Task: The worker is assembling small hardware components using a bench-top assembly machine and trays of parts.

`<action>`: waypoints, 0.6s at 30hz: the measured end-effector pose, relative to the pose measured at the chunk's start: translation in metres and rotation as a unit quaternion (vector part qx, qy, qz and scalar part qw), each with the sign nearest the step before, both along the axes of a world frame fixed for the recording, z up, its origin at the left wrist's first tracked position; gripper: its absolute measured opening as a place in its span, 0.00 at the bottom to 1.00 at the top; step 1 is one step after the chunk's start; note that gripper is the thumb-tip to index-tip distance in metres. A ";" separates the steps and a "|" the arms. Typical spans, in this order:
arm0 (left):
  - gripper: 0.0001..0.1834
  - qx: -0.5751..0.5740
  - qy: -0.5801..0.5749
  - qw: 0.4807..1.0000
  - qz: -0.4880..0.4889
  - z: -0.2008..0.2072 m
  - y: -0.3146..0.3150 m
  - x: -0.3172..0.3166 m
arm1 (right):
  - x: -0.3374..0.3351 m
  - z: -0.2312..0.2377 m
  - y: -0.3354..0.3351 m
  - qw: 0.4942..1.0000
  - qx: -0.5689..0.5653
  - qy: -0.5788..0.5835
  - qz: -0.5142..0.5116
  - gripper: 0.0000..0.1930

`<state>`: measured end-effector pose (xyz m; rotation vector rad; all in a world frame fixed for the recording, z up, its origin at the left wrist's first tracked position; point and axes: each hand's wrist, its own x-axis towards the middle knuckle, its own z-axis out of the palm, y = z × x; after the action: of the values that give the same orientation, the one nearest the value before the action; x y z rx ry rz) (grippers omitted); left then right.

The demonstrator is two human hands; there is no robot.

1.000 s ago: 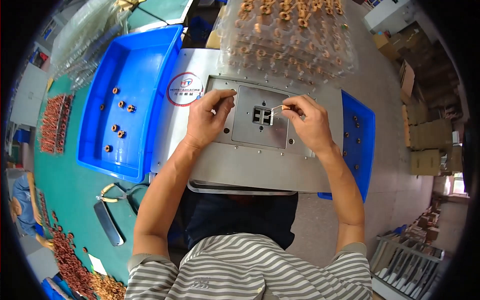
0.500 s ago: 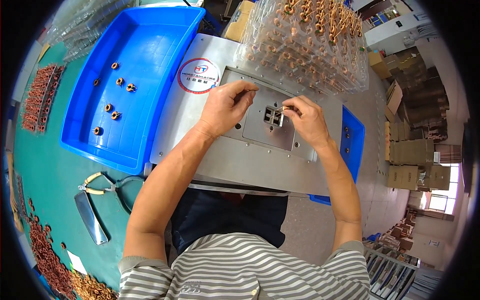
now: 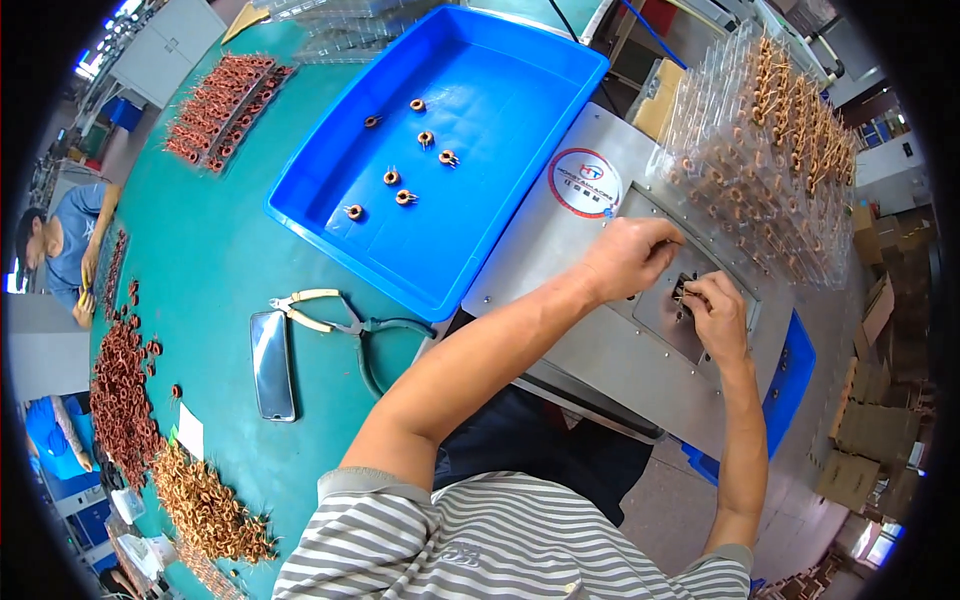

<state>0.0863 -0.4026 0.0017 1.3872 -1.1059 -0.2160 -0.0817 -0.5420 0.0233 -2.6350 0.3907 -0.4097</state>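
Over the metal machine top [image 3: 545, 265] both my hands work close together. My right hand [image 3: 720, 312] pinches a small wire-wound coil, mostly covered by the fingers, at the dark square opening [image 3: 684, 290] in the metal plate [image 3: 655, 312]. My left hand [image 3: 635, 258] is closed in a pinch just left of and beyond that opening. What its fingertips hold, if anything, is too small to make out. Several copper ring coils with wire legs, one of them a loose coil [image 3: 391, 177], lie in the blue tray [image 3: 350, 262] to the left.
Stacked clear plastic trays [image 3: 760, 185] of coils stand behind my right hand. Cutters [image 3: 345, 320] and a phone [image 3: 272, 365] lie on the green table [image 3: 235, 270], with heaps of red rings [image 3: 125, 410] and copper coils [image 3: 205, 505]. Another person [image 3: 75, 240] sits at the far left.
The view has swung left, so the tray, machine and my hands appear farther right, and another person has come into sight. Both hands stay pinched near the plate's opening.
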 end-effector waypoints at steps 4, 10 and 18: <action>0.08 0.004 -0.014 1.000 0.000 -0.002 -0.001 0.002 | 0.003 -0.005 -0.001 1.000 0.016 -0.013 -0.012 0.07; 0.06 0.024 -0.035 0.999 -0.010 -0.001 -0.010 -0.006 | 0.000 -0.001 -0.003 0.998 -0.040 -0.045 -0.008 0.07; 0.07 0.151 -0.217 0.960 -0.091 -0.004 -0.032 -0.032 | -0.013 0.026 -0.011 0.996 0.063 -0.049 -0.039 0.06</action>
<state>0.0540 -0.4349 -0.0027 1.6508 -1.6197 -0.2254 -0.0951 -0.5530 0.0493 -2.4731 0.4717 -0.5205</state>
